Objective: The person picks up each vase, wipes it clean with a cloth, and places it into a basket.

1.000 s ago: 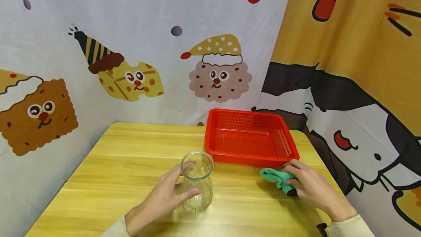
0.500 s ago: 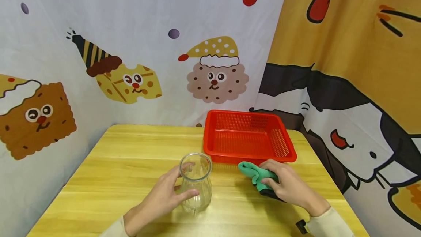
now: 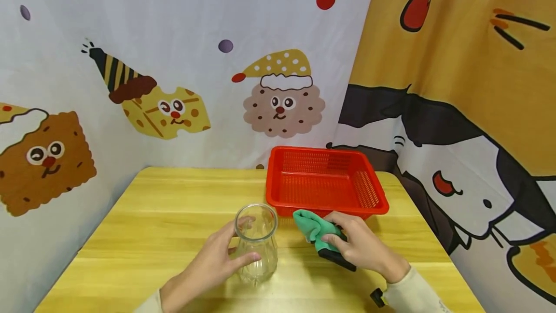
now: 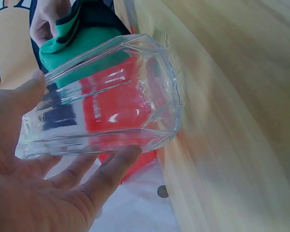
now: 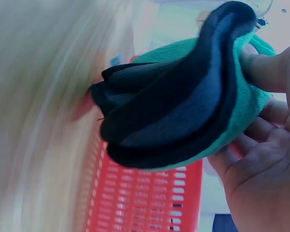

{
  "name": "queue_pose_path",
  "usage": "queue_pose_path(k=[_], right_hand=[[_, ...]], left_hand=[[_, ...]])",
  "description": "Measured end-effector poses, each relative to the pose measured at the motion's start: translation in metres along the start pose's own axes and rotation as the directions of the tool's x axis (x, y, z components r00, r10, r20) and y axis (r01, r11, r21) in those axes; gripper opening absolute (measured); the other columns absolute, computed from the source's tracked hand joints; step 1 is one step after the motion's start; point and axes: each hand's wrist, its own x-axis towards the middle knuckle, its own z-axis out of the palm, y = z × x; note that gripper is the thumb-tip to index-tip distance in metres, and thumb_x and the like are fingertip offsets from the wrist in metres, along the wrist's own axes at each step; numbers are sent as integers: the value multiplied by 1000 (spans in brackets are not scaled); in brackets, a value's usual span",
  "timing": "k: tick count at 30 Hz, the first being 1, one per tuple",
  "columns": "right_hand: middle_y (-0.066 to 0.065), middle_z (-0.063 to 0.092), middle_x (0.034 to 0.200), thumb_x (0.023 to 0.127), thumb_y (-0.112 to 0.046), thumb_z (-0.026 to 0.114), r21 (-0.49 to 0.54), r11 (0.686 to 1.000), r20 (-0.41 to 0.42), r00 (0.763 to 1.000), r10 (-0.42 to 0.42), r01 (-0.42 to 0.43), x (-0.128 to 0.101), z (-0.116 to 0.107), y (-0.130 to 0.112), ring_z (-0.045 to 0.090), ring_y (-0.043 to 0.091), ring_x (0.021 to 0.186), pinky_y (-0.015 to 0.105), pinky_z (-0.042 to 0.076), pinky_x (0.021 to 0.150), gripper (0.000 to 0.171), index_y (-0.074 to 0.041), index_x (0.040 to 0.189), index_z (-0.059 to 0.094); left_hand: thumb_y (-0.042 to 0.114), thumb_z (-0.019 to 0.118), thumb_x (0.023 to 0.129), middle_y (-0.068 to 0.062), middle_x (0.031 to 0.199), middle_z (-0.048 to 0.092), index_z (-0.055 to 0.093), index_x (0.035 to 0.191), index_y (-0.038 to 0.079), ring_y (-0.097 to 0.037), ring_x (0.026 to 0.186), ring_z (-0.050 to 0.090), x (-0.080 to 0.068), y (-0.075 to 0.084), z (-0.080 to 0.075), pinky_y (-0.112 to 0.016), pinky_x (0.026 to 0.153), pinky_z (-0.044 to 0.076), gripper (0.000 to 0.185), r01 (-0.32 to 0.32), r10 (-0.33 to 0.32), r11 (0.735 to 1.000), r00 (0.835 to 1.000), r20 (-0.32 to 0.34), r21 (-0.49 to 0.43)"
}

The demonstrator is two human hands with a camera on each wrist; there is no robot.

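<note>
A clear faceted glass jar (image 3: 264, 262) with a wide round mouth stands upright on the wooden table. My left hand (image 3: 208, 260) holds it from the left, thumb on the near side and fingers round the far side; the left wrist view shows the jar (image 4: 111, 104) between thumb and fingers. To its right, my right hand (image 3: 362, 244) pinches a folded green cloth (image 3: 316, 228) with dark edging above the table. Several dark folds of the cloth (image 5: 183, 101) hang from the fingers in the right wrist view. Jar and cloth are apart.
A red perforated plastic basket (image 3: 295, 210) sits at the table's back right, just behind the cloth. The yellow wood-grain table (image 3: 165, 206) meets a cartoon-printed curtain (image 3: 195, 52) at the back. A small black object (image 3: 378, 297) shows beside the right sleeve.
My right hand has carried the green cloth leftward, from the basket's front right corner closer to the jar. The left hand and jar have stayed in place; the view has shifted slightly.
</note>
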Motion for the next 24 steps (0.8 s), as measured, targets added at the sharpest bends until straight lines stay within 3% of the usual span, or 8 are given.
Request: queue_pose_path(k=[9,24], right_hand=[[-9,81,112,105,-12,88,35,997,-49,997,-62,64,11,11,-5,69,3,95,25,65,84,26,-24,126,76],[-1,79,111,112,-16,81,124,982,-42,990,-137,141,29,25,-18,69,5,96,26,66,83,20,-28,126,73]], left_hand=[[47,94,98,-13,170,66,60,166,20,-50,152,66,0,-1,-2,-46,95,76,81,3,-3,1000,1000,4,25],[44,96,97,-13,170,66,60,165,21,-50,152,66,3,-5,-1,-46,98,76,80,10,-10,1000,1000,3,-7]])
